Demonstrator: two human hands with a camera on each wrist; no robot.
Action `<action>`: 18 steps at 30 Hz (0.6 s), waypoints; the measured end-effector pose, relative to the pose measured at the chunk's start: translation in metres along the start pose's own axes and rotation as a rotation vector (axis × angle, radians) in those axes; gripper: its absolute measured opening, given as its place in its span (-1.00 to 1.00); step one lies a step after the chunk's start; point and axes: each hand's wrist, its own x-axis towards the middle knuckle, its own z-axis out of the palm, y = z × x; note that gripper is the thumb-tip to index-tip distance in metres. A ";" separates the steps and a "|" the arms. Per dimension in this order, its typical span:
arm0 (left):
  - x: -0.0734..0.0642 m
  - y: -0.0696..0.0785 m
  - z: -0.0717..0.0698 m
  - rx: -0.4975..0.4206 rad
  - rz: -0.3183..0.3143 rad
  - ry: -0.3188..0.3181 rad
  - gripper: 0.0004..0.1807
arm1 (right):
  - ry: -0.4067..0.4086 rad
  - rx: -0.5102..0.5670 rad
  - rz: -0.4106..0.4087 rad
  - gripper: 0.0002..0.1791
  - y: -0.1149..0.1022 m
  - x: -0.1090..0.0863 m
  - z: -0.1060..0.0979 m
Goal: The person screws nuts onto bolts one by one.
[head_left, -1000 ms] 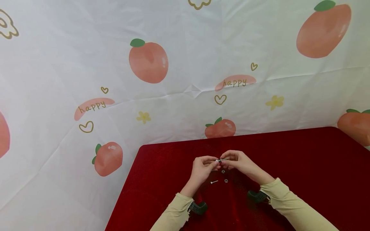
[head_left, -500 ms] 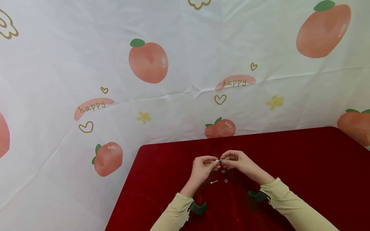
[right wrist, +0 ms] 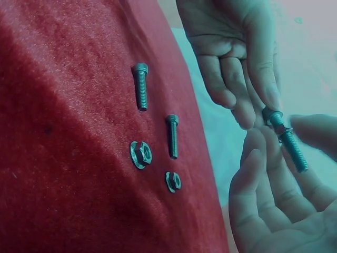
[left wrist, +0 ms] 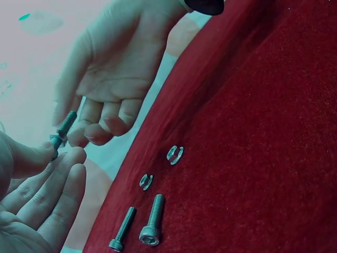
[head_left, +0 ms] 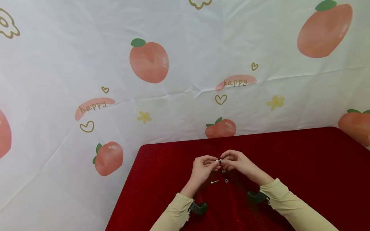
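Observation:
Near the far half of the table, my left hand pinches the head end of a socket-head bolt between thumb and fingertips. The bolt's threaded end points toward my right hand. A nut sits partway along the thread. My right thumb and index finger are curled about this nut, one on each side. In the right wrist view, a longer loose bolt and a thinner one lie on the cloth. Beside them rest a larger flange nut and a smaller one.
A red velvet cloth covers the table. Behind it hangs a white sheet printed with peaches. Each forearm has a dark wrist strap below the hand.
My right fingers have shifted slightly around the nut, and the threaded end shows less between them in the head view. The left hand and loose parts stay in place.

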 end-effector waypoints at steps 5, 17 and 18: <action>0.001 0.003 0.002 0.001 -0.077 0.030 -0.84 | -0.009 -0.026 -0.011 -0.66 0.000 0.000 0.000; 0.002 0.001 0.004 -0.014 -0.087 0.034 -0.81 | -0.009 -0.023 -0.022 -0.67 -0.001 -0.002 0.000; 0.002 0.001 0.004 -0.010 -0.086 0.034 -0.81 | -0.008 -0.030 -0.020 -0.67 0.000 -0.002 0.000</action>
